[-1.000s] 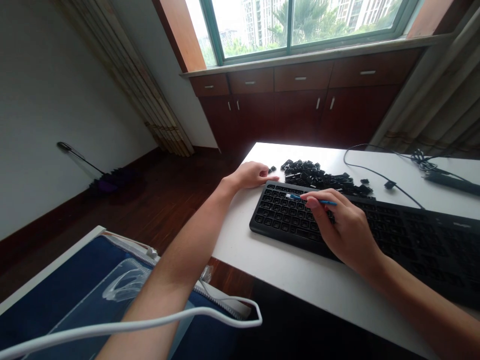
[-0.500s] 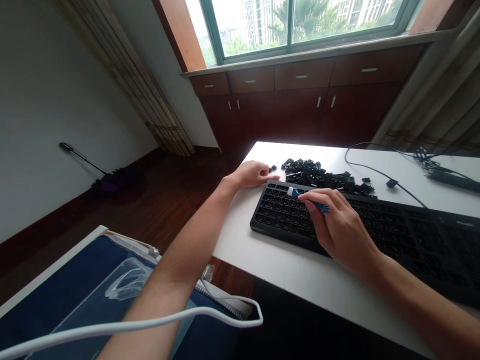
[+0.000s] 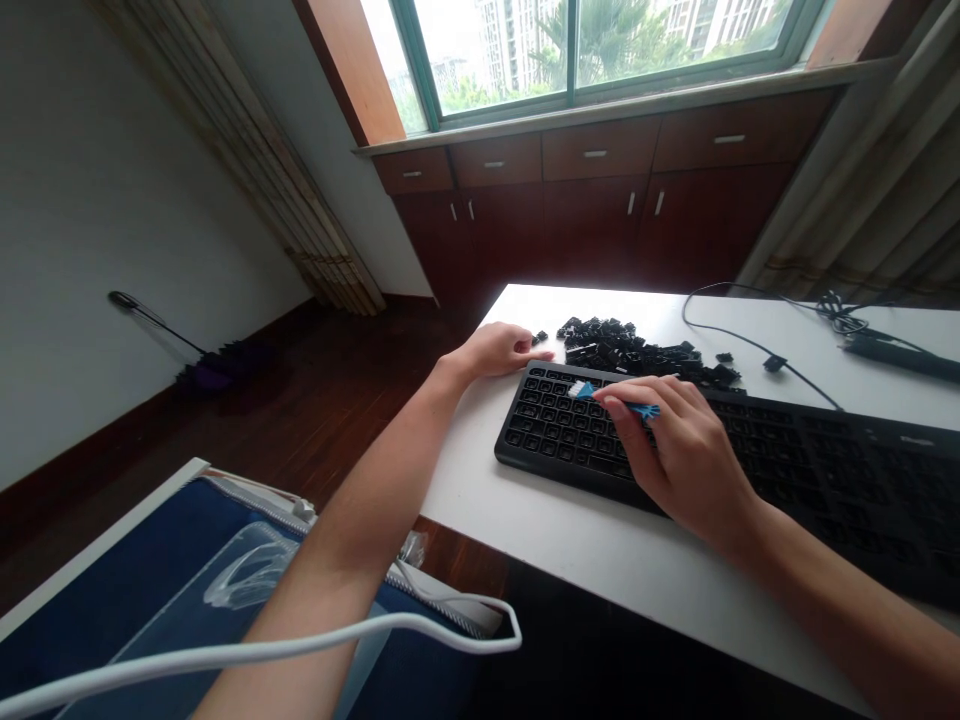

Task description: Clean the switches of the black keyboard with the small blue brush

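Though above dark floorboards [image 3: 352, 370], bright white table [image 3: 465, 480] beneath keyboard [image 3: 787, 450].

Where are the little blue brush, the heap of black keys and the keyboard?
Blue brush [image 3: 586, 391]: head view, on its blue part behind the bristles.
Heap of black keys [image 3: 637, 356]: head view, on its middle.
Keyboard [image 3: 787, 450]: head view, on its key area.
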Available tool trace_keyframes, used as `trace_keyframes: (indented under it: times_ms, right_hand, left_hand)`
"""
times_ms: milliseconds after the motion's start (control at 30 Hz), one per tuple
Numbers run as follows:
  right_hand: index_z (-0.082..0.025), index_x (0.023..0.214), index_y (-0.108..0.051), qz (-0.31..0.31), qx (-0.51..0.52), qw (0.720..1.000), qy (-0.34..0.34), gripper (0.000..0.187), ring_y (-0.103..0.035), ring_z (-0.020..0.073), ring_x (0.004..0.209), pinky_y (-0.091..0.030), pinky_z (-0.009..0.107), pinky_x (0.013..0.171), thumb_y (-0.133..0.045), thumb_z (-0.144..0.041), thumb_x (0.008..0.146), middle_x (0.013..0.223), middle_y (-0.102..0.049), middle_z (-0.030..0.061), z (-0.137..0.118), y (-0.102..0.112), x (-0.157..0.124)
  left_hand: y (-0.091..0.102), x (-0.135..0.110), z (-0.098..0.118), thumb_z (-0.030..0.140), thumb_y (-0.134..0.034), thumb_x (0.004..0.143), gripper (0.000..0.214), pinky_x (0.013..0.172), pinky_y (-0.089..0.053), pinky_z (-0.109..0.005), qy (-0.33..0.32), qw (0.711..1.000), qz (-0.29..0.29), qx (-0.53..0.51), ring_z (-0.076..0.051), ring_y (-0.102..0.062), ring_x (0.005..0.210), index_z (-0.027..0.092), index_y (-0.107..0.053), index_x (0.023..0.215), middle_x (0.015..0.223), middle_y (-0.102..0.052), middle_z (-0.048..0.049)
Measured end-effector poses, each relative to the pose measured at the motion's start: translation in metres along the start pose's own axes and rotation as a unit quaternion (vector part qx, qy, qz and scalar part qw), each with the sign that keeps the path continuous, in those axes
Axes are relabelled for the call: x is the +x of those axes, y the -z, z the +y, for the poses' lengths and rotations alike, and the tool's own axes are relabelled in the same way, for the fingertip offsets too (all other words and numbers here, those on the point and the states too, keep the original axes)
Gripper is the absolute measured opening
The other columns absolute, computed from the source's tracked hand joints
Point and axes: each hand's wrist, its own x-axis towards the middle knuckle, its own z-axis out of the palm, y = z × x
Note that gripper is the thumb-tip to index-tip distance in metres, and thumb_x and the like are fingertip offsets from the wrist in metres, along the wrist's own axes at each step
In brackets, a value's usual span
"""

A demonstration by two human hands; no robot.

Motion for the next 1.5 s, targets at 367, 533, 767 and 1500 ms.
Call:
trace_keyframes:
  times_ms: [367,533,767,1500]
  right_hand:
    - [-0.019,0.115,-0.061,0.004,-0.030,1.000,-0.003,0.022,-0.062,0.0187,0.090,-0.042,0.038,0.086,-0.057,-0.016,0.094,0.108,-0.072,0.0045,-0.0006,0.0019,0.0015]
    - [-0.016,0.099,-0.062,-0.007,-0.017,0.999,-0.026,0.009,-0.061,0.0175,0.079,-0.043,0.037,0.078,-0.054,-0.018,0.096,0.091,-0.071,0.0049,0.0017,0.0010,0.0007]
    - [-0.017,0.109,-0.061,0.001,-0.015,1.000,0.021,0.018,-0.062,0.0186,0.090,-0.044,0.036,0.083,-0.059,-0.014,0.092,0.104,-0.072,0.0056,-0.0009,0.0013,0.0008]
    - [-0.020,0.116,-0.062,-0.094,-0.074,0.991,0.056,0.027,-0.062,0.0205,0.094,-0.041,0.040,0.088,-0.054,-0.011,0.093,0.115,-0.072,0.0044,-0.0033,-0.0004,0.0025]
  left_hand:
    - [0.0010,0.0008,0.0014,0.068,-0.057,0.082,0.055,0.057,-0.022,-0.028,0.009,1.000,-0.005,0.005,-0.010,-0.037,0.056,0.017,-0.052,0.062,0.062,-0.054,-0.0009]
    - [0.0003,0.0012,0.0011,0.069,-0.056,0.081,0.055,0.056,-0.022,-0.028,0.007,1.000,-0.003,0.005,-0.010,-0.038,0.056,0.017,-0.052,0.062,0.061,-0.054,-0.0006]
    - [-0.0004,0.0012,0.0003,0.069,-0.056,0.081,0.056,0.056,-0.022,-0.028,0.004,1.000,0.004,0.005,-0.010,-0.037,0.055,0.017,-0.052,0.061,0.060,-0.053,-0.0005]
    - [0.0002,0.0008,0.0023,0.069,-0.056,0.081,0.056,0.055,-0.022,-0.027,0.007,1.000,0.007,0.009,-0.010,-0.036,0.055,0.017,-0.052,0.061,0.059,-0.053,0.0000]
